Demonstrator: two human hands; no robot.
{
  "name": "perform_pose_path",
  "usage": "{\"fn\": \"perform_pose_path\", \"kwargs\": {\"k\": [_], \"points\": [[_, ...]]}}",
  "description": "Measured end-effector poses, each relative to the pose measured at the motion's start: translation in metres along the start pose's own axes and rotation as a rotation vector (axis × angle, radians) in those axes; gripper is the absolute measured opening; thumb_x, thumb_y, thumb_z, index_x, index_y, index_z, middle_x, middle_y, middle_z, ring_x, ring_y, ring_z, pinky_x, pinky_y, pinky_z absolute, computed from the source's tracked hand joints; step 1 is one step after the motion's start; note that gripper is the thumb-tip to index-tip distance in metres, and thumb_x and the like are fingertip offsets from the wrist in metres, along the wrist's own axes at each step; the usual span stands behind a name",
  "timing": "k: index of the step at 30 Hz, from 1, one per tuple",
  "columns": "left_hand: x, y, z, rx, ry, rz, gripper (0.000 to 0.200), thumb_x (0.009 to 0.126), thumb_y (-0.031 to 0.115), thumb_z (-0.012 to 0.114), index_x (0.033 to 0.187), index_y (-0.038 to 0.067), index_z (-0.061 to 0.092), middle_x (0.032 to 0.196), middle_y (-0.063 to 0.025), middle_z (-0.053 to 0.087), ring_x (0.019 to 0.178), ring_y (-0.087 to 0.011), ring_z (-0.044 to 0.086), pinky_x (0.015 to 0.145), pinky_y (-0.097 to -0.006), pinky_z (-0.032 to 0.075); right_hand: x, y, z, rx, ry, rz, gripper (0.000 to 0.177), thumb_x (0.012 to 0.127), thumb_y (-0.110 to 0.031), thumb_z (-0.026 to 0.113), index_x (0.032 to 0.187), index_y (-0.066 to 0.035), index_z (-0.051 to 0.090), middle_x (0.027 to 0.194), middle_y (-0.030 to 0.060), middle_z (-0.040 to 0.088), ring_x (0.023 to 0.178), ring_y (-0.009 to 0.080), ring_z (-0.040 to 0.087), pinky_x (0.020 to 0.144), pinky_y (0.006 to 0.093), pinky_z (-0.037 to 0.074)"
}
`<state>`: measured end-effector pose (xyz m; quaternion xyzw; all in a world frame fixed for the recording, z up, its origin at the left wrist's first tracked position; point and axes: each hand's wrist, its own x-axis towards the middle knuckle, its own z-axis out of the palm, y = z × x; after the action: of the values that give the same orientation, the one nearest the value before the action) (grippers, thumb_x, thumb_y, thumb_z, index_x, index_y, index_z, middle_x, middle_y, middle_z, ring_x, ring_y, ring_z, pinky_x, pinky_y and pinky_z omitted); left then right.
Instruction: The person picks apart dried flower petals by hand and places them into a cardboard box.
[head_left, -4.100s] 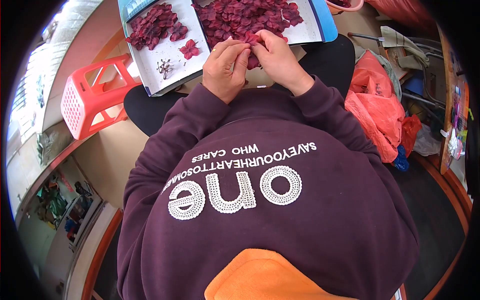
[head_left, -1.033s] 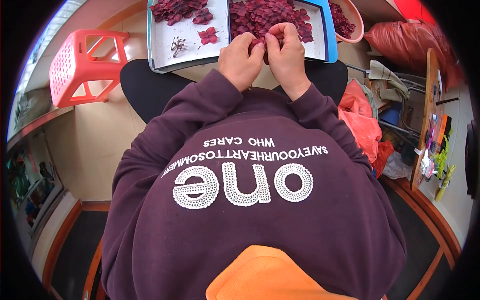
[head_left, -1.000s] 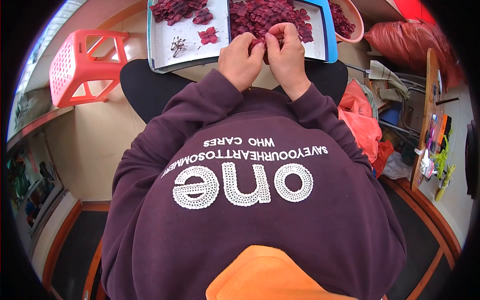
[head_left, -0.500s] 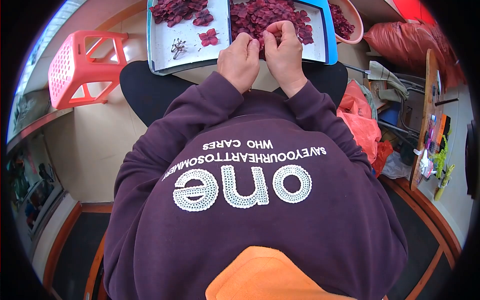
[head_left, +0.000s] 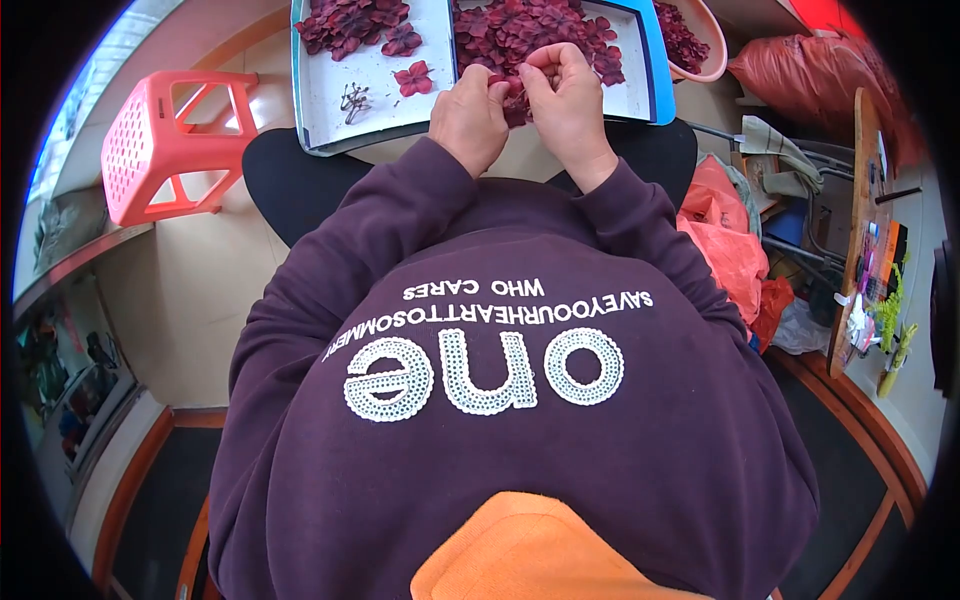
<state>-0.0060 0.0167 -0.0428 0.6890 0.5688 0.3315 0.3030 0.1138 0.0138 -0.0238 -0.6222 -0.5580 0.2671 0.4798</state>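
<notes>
My left hand (head_left: 470,122) is closed in a pinch at the near edge of a shallow white box (head_left: 385,110). Opposite it, my right hand (head_left: 568,112) pinches with thumb and forefinger. Between them is a dark red artificial flower (head_left: 517,106), partly covered by my fingers; both hands appear to grip it. Beyond my hands, a heap of the same flowers (head_left: 520,30) fills the box's right compartment. In the left compartment lie another pile of flowers (head_left: 350,25), a single flower (head_left: 413,78) and a small bunch of dark stems (head_left: 354,102).
A pink plastic stool (head_left: 135,145) stands on the left. Right of the box is a pink basin (head_left: 712,55) of more flowers. Red plastic bags (head_left: 725,240), a large red sack (head_left: 810,85) and a wooden board (head_left: 862,220) are at the right.
A dark red flower now shows between my hands, where little was visible before. My left hand has shifted slightly left, and the view has moved a little.
</notes>
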Motion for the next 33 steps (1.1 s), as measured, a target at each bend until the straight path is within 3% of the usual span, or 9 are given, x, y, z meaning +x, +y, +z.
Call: {"fn": "perform_pose_path", "kwargs": {"k": [4,9,14,18,24,29,33], "points": [[0.001,0.000,-0.007,-0.108,-0.021,0.029,0.013,0.087,0.014,0.054,0.084,0.001,0.056,0.072,-0.0160,0.063,0.057,-0.0367,0.057,0.055,-0.0437,0.045,0.002,0.001,-0.002,0.054,0.002,0.066,0.007,0.084,-0.002,0.057,0.090,-0.002,0.055,0.075,0.0023,0.057,0.058,0.0073,0.049,0.052,0.0190,0.042],[-0.002,0.003,-0.016,-0.121,-0.022,0.217,0.012,0.086,0.012,0.054,0.085,0.001,0.057,0.072,-0.0156,0.062,0.058,-0.0332,0.058,0.055,-0.0403,0.046,-0.001,-0.008,-0.001,0.019,0.002,0.085,0.006,0.084,-0.002,0.057,0.089,-0.002,0.056,0.076,0.0024,0.057,0.059,0.0064,0.049,0.052,0.0185,0.042],[0.002,0.001,-0.020,-0.142,-0.056,0.107,0.012,0.087,0.012,0.054,0.086,0.000,0.056,0.071,-0.0126,0.062,0.057,-0.0270,0.057,0.056,-0.0339,0.046,-0.003,-0.010,-0.002,0.111,-0.024,0.150,0.007,0.084,-0.003,0.058,0.090,-0.002,0.057,0.077,0.0018,0.057,0.061,0.0057,0.048,0.053,0.0175,0.040],[0.011,-0.022,-0.019,-0.739,-0.204,-0.206,0.011,0.088,0.012,0.053,0.087,0.001,0.056,0.071,-0.0094,0.061,0.057,-0.0232,0.055,0.057,-0.0294,0.045,-0.009,-0.017,-0.002,0.235,-0.134,0.187,0.009,0.084,-0.003,0.058,0.093,-0.003,0.058,0.077,0.0010,0.056,0.062,0.0053,0.046,0.054,0.0166,0.039],[0.009,-0.030,-0.014,-0.706,-0.164,-0.180,0.009,0.091,0.011,0.051,0.088,0.003,0.055,0.072,-0.0062,0.060,0.059,-0.0179,0.054,0.056,-0.0286,0.044,-0.012,-0.018,0.001,0.168,-0.159,0.095,0.007,0.080,-0.004,0.060,0.087,-0.002,0.058,0.076,0.0039,0.055,0.062,0.0103,0.047,0.056,0.0206,0.042],[0.005,-0.020,-0.021,-0.321,-0.063,0.024,0.009,0.092,0.010,0.050,0.087,0.004,0.055,0.073,-0.0041,0.059,0.062,-0.0142,0.053,0.056,-0.0275,0.042,-0.012,-0.015,0.000,0.080,-0.216,0.059,0.004,0.082,-0.004,0.061,0.087,-0.003,0.062,0.077,-0.0006,0.056,0.062,0.0051,0.044,0.055,0.0168,0.037],[0.006,-0.021,-0.023,-0.061,-0.007,0.284,0.009,0.092,0.009,0.049,0.088,0.004,0.055,0.074,-0.0026,0.059,0.063,-0.0120,0.052,0.055,-0.0272,0.041,-0.013,-0.023,-0.005,0.179,-0.259,0.171,0.002,0.081,-0.005,0.062,0.080,-0.003,0.063,0.079,0.0000,0.057,0.063,0.0055,0.044,0.055,0.0176,0.038]]}}
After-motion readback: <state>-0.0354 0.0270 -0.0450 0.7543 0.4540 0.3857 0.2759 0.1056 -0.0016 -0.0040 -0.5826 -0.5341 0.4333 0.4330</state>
